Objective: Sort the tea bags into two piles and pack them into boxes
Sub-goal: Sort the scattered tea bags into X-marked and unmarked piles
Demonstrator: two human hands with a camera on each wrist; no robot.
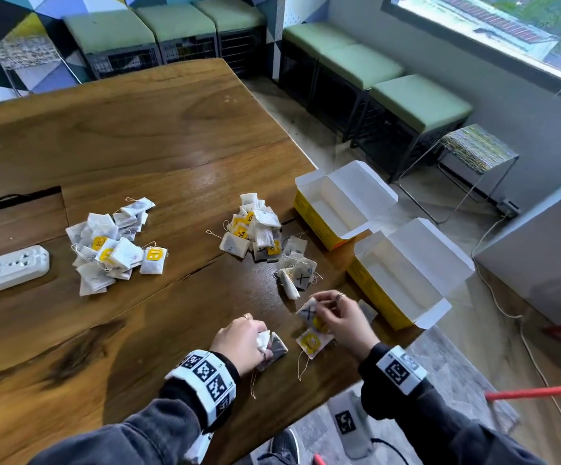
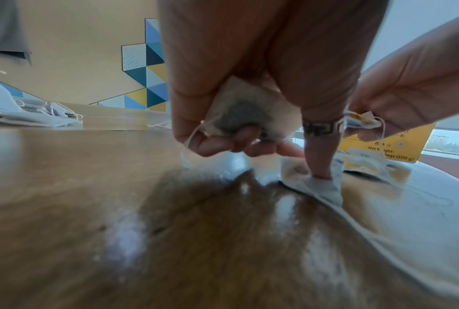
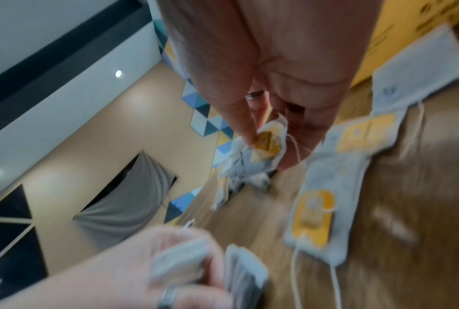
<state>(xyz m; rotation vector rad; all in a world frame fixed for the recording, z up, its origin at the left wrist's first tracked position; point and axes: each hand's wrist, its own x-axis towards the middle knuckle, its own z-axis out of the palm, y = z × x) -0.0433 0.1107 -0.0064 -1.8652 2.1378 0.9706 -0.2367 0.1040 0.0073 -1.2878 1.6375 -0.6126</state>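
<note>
While both hands pinch bags, two boxes open

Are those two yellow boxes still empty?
Apparently empty: both open yellow boxes show bare white insides, no tea bags.

Two loose tea-bag heaps beside two open yellow boxes

Window daylight, blurred wrist views
</note>
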